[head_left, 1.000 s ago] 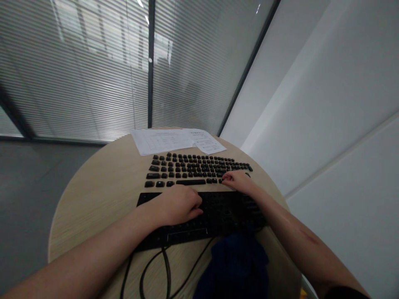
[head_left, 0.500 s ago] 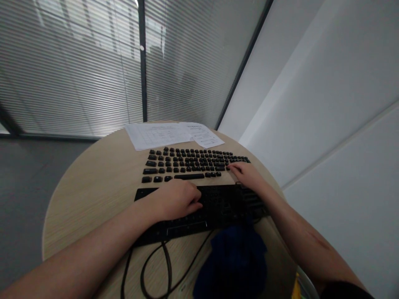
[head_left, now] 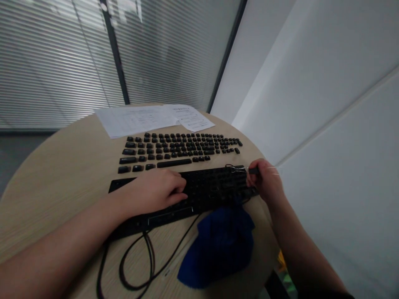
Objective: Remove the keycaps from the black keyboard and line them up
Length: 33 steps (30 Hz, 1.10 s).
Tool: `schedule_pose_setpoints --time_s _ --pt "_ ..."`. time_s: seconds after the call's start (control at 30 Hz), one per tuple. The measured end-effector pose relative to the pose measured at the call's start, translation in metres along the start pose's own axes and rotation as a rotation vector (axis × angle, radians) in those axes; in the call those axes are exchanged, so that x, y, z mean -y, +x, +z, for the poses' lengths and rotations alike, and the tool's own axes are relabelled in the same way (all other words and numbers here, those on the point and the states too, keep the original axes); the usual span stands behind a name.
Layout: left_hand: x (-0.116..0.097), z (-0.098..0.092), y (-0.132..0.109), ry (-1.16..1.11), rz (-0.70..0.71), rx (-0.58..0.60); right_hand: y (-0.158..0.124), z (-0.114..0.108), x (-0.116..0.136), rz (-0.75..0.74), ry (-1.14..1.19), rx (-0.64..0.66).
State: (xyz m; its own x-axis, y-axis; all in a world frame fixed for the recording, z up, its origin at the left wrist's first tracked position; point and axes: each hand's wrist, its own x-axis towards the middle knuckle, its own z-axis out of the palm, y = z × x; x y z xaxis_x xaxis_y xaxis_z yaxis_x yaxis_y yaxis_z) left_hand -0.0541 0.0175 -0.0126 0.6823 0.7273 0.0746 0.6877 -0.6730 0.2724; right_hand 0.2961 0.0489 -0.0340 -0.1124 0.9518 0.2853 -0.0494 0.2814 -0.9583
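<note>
A black keyboard base (head_left: 202,187) lies across the round wooden table, and its cable loops below it. My left hand (head_left: 162,189) rests on the left half of the base with its fingers curled together; whatever they may hold is hidden. At the base's right end, my right hand (head_left: 263,176) is closed on a wire tool (head_left: 240,169) with a dark handle, its thin wire prongs pointing left over the keys. Removed black keycaps (head_left: 177,147) are laid out in rows behind the base. Just in front of it sits a crumpled blue cloth (head_left: 220,245).
Printed paper sheets (head_left: 140,118) lie at the table's far edge. The black cable (head_left: 124,265) coils near the front. A white wall (head_left: 336,104) stands close on the right, and blinds behind glass face the table. Yellow and green items show below, at the right edge.
My right hand has moved from the loose keycaps to the base's right end, now with the wire tool in it. My left hand stays on the base. The camera view has shifted.
</note>
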Motion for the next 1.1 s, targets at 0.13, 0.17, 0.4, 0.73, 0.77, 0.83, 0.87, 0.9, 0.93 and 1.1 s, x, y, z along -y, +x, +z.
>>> schedule_pose_setpoints --time_s 0.13,0.17,0.4,0.73,0.77,0.83,0.87,0.9,0.93,1.1 --pt "-0.013 -0.007 -0.004 -0.078 0.038 -0.002 -0.008 -0.002 -0.011 0.015 0.007 0.144" --pt "-0.021 -0.009 -0.005 -0.097 0.063 0.002 -0.01 -0.002 -0.011 0.015 0.003 0.182" --pt "-0.089 0.014 0.0 -0.139 0.368 0.054 -0.01 0.009 -0.004 -0.052 -0.018 0.179" --pt "-0.099 0.025 -0.001 -0.135 0.412 0.224 -0.013 0.008 -0.008 -0.152 0.001 0.033" --pt "-0.098 0.022 -0.002 -0.163 0.41 0.233 -0.014 0.007 -0.008 -0.154 0.008 0.035" --pt "-0.097 0.018 -0.005 -0.22 0.412 0.253 -0.015 0.007 -0.009 -0.146 0.024 0.038" --pt "-0.096 0.017 -0.006 -0.242 0.411 0.268 -0.016 0.008 -0.01 -0.137 0.031 0.043" --pt "-0.096 0.016 -0.006 -0.257 0.407 0.283 -0.016 0.008 -0.01 -0.128 0.037 0.05" --pt "-0.095 0.016 -0.006 -0.264 0.403 0.295 -0.017 0.008 -0.01 -0.124 0.042 0.059" --pt "-0.094 0.019 -0.002 -0.219 0.393 0.222 -0.019 0.006 -0.01 -0.14 0.036 0.118"
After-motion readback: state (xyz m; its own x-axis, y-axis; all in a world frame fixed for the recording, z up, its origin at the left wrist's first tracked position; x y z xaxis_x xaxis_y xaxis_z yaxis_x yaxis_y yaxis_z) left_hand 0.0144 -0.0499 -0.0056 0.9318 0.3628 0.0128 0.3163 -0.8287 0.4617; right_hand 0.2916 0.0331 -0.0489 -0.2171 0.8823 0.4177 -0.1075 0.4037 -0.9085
